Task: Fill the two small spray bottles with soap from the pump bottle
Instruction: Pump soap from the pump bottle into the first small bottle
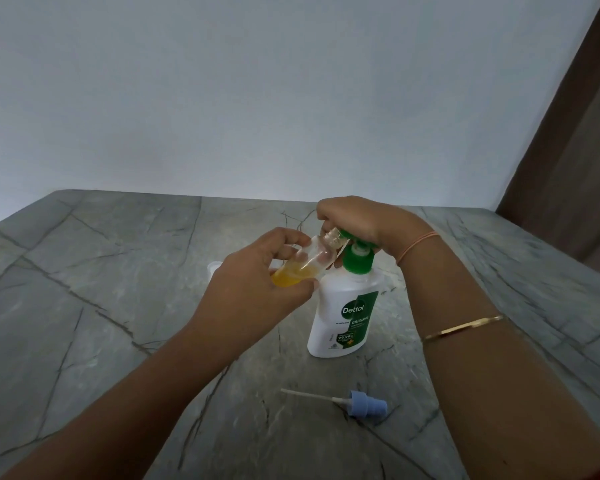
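The small spray bottle (300, 263), clear and partly filled with yellow soap, tilts with its open neck at the green spout of the pump bottle (343, 306), which stands on the grey desk (118, 306). The left hand (257, 285) grips the small bottle around its body. The right hand (357, 220) arches over the pump head, apparently pressing it. A blue sprayer cap (366, 404) lies nearer.

Two bare forearms with no sleeves seen, left hand (257, 278) unadorned, right hand (357, 220) bare of rings so far as can be told, right wrist ringed by a thin orange thread (417, 247), a slim gold bangle (463, 328) worn farther up the forearm — narrow, plain, polished
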Available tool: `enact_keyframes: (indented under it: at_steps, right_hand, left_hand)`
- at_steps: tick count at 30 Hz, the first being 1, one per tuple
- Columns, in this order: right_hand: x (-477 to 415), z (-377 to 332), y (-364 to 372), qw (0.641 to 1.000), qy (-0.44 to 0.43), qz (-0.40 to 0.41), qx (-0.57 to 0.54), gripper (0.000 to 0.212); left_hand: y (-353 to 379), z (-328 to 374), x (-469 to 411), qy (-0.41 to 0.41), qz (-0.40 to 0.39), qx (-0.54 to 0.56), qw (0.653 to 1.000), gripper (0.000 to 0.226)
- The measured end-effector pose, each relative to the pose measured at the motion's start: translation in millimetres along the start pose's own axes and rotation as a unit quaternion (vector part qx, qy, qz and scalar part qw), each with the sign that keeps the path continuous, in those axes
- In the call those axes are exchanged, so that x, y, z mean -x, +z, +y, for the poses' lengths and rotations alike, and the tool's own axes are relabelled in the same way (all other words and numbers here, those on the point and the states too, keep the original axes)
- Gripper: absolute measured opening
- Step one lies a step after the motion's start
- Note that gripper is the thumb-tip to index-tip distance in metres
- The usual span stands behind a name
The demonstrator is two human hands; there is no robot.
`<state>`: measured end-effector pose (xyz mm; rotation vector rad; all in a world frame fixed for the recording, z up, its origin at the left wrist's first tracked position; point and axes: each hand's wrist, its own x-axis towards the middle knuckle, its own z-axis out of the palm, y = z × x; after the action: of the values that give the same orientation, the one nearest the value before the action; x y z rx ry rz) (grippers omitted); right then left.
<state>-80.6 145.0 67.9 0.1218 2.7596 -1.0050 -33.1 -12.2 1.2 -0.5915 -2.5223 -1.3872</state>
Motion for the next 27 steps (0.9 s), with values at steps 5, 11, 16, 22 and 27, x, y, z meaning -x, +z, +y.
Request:
enact_keyframes:
  at_steps: [5,11,16,22,27]
  right_hand:
    - [1.2,-8.2,-9.3,0.999,0.008,0.006,0.054,0.033]
    - [3.9,-3.9,-6.2,0.999,0.018,0.027,0.014,0.035]
    - [3.4,2.4,-0.3,1.0,0.016,0.021,0.005,0.031]
    - [0.1,4.7,-0.5,0.999,0.012,-0.005,-0.046,0.027]
    - [-3.0,2.3,-11.8,0.999,0.01,-0.022,-0.048,0.032]
  left_hand:
    - [0.4,1.9,-0.3,-0.002,-0.004,-0.007,1.0,0.042]
    - [-0.6,3.8,0.6,-0.002,0.002,-0.001,1.0,0.042]
    - [-0.5,3.3,-0.4,-0.003,0.001,-0.004,1.0,0.044]
    - [0.0,0.9,-0.2,0.001,-0.001,-0.008,1.0,0.042]
    - [-0.5,1.4,-0.3,0.002,0.003,-0.004,1.0,0.042]
